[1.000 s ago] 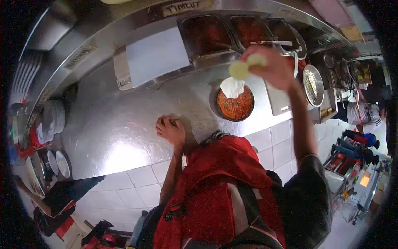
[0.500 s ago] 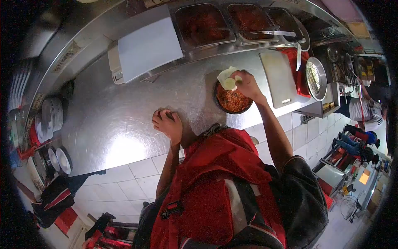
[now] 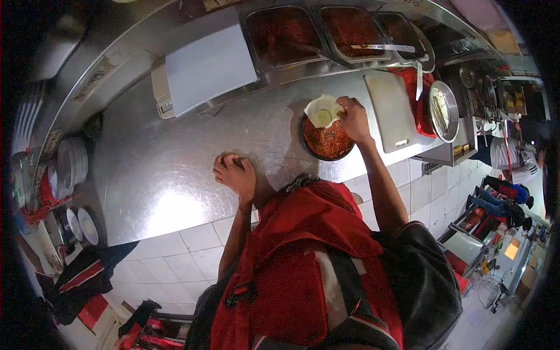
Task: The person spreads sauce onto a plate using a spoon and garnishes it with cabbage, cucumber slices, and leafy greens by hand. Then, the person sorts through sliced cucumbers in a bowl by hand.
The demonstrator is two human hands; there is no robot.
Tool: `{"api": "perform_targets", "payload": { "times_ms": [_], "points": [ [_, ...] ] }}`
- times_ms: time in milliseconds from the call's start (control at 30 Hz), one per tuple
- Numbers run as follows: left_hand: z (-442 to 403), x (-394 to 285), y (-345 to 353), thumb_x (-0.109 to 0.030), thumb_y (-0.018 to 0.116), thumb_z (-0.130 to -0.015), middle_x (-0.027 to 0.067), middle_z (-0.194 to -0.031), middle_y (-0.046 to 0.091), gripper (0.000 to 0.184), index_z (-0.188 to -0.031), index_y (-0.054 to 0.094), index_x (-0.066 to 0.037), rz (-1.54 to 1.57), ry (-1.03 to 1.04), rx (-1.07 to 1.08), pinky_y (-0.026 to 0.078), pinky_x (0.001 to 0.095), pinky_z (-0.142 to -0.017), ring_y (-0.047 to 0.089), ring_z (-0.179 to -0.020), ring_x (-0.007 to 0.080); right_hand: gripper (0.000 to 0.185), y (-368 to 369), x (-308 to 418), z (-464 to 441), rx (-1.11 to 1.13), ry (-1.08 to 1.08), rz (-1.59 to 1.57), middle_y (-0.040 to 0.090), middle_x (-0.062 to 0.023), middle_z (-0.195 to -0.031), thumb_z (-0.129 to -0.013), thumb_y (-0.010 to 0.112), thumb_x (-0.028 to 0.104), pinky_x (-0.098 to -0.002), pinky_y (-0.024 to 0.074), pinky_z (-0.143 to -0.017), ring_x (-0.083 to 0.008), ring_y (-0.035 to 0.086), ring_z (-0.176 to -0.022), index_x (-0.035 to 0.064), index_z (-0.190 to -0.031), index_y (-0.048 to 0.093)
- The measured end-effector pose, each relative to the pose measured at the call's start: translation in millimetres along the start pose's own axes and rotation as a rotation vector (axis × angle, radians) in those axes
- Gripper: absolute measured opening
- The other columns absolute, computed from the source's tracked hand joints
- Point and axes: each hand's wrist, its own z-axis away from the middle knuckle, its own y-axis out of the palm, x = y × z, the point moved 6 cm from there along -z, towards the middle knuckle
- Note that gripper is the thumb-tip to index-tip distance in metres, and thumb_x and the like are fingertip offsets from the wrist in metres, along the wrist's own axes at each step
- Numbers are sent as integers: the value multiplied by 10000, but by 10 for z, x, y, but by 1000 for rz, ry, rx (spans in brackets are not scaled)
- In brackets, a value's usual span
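My right hand (image 3: 354, 119) pinches the right edge of a pale, thin sheet (image 3: 315, 111) with a rounded, greenish-white patch on it; I cannot tell its exact kind. It hangs over the far side of a round dark bowl (image 3: 306, 143) filled with a red, crumbly sauce (image 3: 329, 142). The sheet hides part of the bowl's rim. My left hand (image 3: 234, 175) rests on the steel counter (image 3: 175, 151) left of the bowl, fingers curled in and nothing visible in them.
A cutting board (image 3: 389, 111), a red cloth (image 3: 421, 108) and a metal strainer (image 3: 444, 111) lie to the right. Behind are food trays (image 3: 284, 35) and a white board (image 3: 210, 67). Stacked plates (image 3: 73, 166) stand left. People (image 3: 516, 160) are far right; a dark sleeve (image 3: 87, 280) shows lower left.
My right hand has shifted slightly right, and the pale sheet is now turned flatter toward me, showing more of its rounded patch. The left hand has barely moved. The sleeve at lower left has shifted.
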Motion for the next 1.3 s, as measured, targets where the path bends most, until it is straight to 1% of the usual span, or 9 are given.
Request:
{"api": "perform_targets", "payload": {
  "times_ms": [233, 467, 533, 733, 933, 1000, 1100, 1200, 1300],
  "points": [
    [1, -50, -31, -200, 672, -758, 113, -1287, 498, 223, -964, 624, -129, -22, -24, 11, 332, 510, -982, 427, -1205, 359, 367, -8, -49, 42, -63, 40, 20, 620, -199, -971, -756, 669, -25, -447, 525, -779, -377, 644, -901, 45, -1115, 650],
    [28, -10, -13, -196, 672, -742, 153, -1277, 496, 276, -995, 588, -128, -14, 3, -33, 307, 554, -1006, 435, -1196, 391, 525, -107, 35, 161, -63, 2, 277, 609, -209, -1250, -804, 698, 135, -471, 482, -982, -398, 566, -1166, 88, -1310, 563],
    [27, 31, 8, -190, 681, -724, 158, -1270, 495, 303, -1001, 575, -132, -1, -14, -33, 308, 554, -1004, 431, -1197, 397, 459, -445, 528, 75, 66, -40, 176, 669, -185, -1060, -775, 750, 104, -418, 538, -813, -345, 666, -947, 61, -1218, 641],
    [-30, -15, -107, -194, 693, -720, 148, -1274, 493, 311, -1006, 586, -133, 3, -82, 15, 310, 539, -997, 428, -1195, 386, 438, -1565, 2342, 4, 677, -540, -107, 713, -88, -974, -811, 792, 166, -352, 561, -764, -251, 705, -846, 86, -1220, 659],
    [-116, 60, -177, -145, 701, -726, 167, -1215, 514, 318, -1018, 581, -105, 21, -110, -25, 340, 520, -982, 449, -1161, 383, 363, -2498, 3625, -292, 299, -697, -69, 678, -87, -1018, -812, 773, 141, -354, 571, -757, -233, 693, -853, 108, -1162, 682],
    [-444, 176, -187, -64, 663, -754, 191, -1140, 532, 301, -1036, 559, -52, 476, 84, -178, 375, 501, -956, 477, -1110, 395, 371, -2508, 3884, -427, 129, -804, -70, 665, -104, -1062, -809, 767, 131, -369, 562, -797, -263, 683, -901, 99, -1166, 674],
    [-1450, -713, -1665, 34, 621, -756, 201, -1088, 535, 322, -1063, 529, 0, 518, 231, -466, 396, 487, -921, 508, -1030, 408, 392, -2464, 4120, -559, -102, -923, -68, 638, -135, -1139, -804, 756, 115, -396, 538, -873, -318, 654, -995, 85, -1181, 653],
    [-2219, -1398, -2878, 5, 656, -783, 233, -1343, 496, 526, -1287, 504, -11, 383, 446, -628, 500, 441, -884, 496, -1206, 381, 421, -2375, 4145, -546, -161, -949, -43, 625, -147, -1172, -801, 750, 114, -413, 515, -927, -352, 626, -1061, 80, -1203, 630],
    [-2873, -1873, -3520, -102, 783, -766, 175, -1371, 492, 599, -1305, 521, -82, 398, 508, -648, 563, 427, -730, 642, -1007, 332, 430, -2341, 4091, -441, -78, -937, -43, 624, -149, -1177, -802, 748, 122, -418, 509, -944, -360, 616, -1086, 86, -1211, 621]
  ]
}}
